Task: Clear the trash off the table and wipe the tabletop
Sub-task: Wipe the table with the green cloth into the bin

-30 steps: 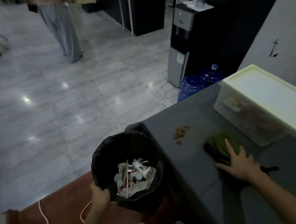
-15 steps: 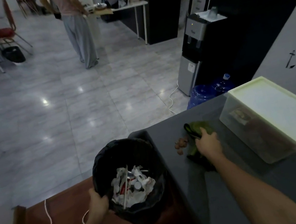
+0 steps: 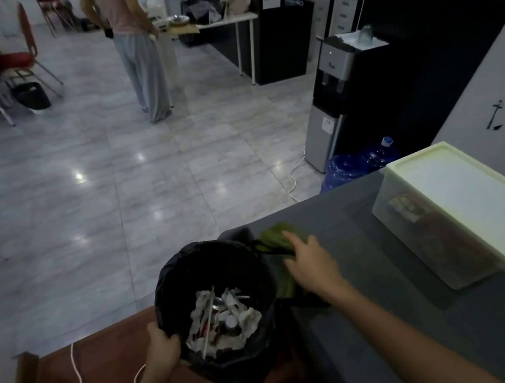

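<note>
Left hand (image 3: 164,347) grips bin (image 3: 218,314) rim at 7 o'clock; right hand (image 3: 313,264) flat, fingers straight, pressing green cloth (image 3: 276,237) at table (image 3: 394,317) edge, bin's 1 o'clock; risk: cloth slides into bin, or swept bits miss rim and hit floor.

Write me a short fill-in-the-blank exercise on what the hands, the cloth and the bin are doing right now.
1. The left hand grips the rim of the black ____.
2. The right hand presses a ____ cloth at the edge of the grey table.
3. The bin already holds crumpled ____.
4. The clear box on the table has a white ____ on it.

Missing words: bin; green; paper; lid
</note>
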The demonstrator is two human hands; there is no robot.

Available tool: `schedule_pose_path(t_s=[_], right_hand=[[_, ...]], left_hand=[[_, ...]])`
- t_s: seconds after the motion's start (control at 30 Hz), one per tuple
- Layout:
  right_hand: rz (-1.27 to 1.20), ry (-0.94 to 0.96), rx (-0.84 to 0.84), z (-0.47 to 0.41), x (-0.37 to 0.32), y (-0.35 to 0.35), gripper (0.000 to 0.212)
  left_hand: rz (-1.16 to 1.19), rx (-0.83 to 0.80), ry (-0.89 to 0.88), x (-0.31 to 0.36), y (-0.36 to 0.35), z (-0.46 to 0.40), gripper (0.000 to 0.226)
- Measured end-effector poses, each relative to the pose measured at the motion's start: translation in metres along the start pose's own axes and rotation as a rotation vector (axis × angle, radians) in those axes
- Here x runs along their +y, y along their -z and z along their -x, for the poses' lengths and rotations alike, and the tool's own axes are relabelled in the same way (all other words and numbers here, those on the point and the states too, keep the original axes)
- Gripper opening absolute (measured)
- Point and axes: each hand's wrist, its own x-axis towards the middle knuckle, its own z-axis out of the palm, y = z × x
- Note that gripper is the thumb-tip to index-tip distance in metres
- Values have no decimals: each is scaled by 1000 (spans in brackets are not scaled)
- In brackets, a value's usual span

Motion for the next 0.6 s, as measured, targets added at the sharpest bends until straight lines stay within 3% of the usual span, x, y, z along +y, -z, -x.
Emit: schedule_pose_path(t_s=[0.1, 0.23, 0.33, 0.37, 0.43, 0.5, 0.6], right_hand=[[222, -113, 37, -17, 51, 24, 65], [301, -225, -189, -22, 115, 16, 72], [375, -276, -102, -22, 98, 1, 75], [393, -232, -35, -20, 83, -6, 76], [262, 51, 98, -12, 51, -31, 72], [17, 333, -8, 9, 20, -65, 67], [-46, 348, -206, 36, -5, -121, 71]], left_hand=[[8, 6, -1, -2, -1, 2, 27], [27, 3, 25, -3, 1, 7, 29], [36, 11, 34, -5, 4, 10, 29], [49, 18, 46, -6, 5, 12, 29], [62, 20, 74, -9, 8, 14, 27], [67, 18, 96, -20, 11, 11, 29], [69, 43, 162, -49, 20, 3, 40]])
